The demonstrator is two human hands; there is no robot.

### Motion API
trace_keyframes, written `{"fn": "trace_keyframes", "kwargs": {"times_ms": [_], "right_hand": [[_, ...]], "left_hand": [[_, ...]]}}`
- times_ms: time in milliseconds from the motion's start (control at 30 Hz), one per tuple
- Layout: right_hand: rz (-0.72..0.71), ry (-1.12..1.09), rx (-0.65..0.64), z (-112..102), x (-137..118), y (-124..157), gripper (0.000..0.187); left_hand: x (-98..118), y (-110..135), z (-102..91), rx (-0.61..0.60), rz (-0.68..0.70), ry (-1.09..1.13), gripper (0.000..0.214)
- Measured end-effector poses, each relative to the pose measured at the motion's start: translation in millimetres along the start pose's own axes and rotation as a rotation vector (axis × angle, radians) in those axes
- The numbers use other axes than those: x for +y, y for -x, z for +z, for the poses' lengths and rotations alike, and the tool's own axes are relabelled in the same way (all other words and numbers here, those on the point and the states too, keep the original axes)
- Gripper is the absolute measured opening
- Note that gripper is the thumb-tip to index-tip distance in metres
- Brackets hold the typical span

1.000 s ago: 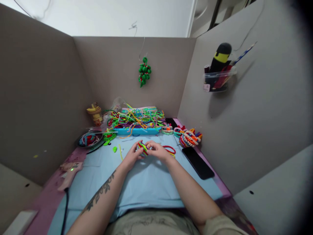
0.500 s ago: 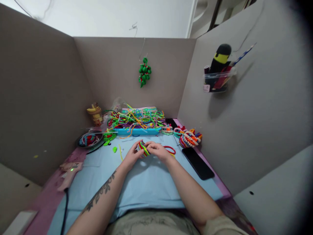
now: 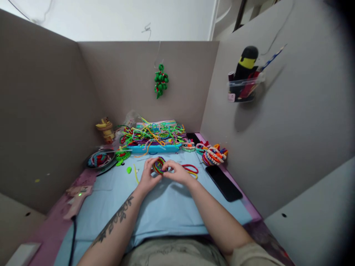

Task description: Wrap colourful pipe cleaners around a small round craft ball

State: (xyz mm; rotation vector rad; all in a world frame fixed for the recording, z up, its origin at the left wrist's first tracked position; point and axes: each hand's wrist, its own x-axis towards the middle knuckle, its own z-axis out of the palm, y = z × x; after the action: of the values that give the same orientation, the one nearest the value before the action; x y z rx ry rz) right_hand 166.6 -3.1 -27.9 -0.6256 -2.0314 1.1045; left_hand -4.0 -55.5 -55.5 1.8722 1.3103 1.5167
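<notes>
Between my hands is a striped ring of coiled pipe cleaners [image 3: 158, 166], in green, red, yellow and purple, its hollow side turned toward me. My left hand [image 3: 149, 175] grips it from the left, fingers curled round the far side and thumb below. On its right rim, my right hand [image 3: 174, 173] pinches with thumb and fingertips bent in. Red and yellow pipe cleaners [image 3: 191, 169] trail out on the cloth beyond my right hand. Left of my hands lie a yellow strand [image 3: 135, 173] and a small bright green piece [image 3: 129, 170].
A blue tray [image 3: 155, 149] heaped with pipe cleaners stands at the back. Finished striped figures [image 3: 213, 155] and a black phone [image 3: 224, 183] are on the right. A pink glue gun [image 3: 79, 202] with its cord and a round dish [image 3: 100, 159] are on the left. Grey panels enclose three sides.
The striped ring has been tilted so its open inside now shows, where its outer side faced me before. My right fingers have shifted onto its rim. The view has moved slightly.
</notes>
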Motion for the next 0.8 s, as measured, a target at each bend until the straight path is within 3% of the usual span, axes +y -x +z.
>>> {"fn": "trace_keyframes", "kwargs": {"times_ms": [300,533,800], "right_hand": [[-0.043,-0.048,-0.014,4.2,8.3,-1.7,0.015],[-0.111,0.091,0.203,3.6,1.4,-1.3,0.013],[-0.118,0.355,0.316,7.0,1.6,2.5,0.020]], "left_hand": [[-0.3,0.3,0.5,-0.019,0.024,-0.007,0.061],[-2.1,0.4,1.1,0.017,0.090,0.015,0.061],[-3.9,4.8,2.7,0.012,0.231,-0.135,0.059]]}}
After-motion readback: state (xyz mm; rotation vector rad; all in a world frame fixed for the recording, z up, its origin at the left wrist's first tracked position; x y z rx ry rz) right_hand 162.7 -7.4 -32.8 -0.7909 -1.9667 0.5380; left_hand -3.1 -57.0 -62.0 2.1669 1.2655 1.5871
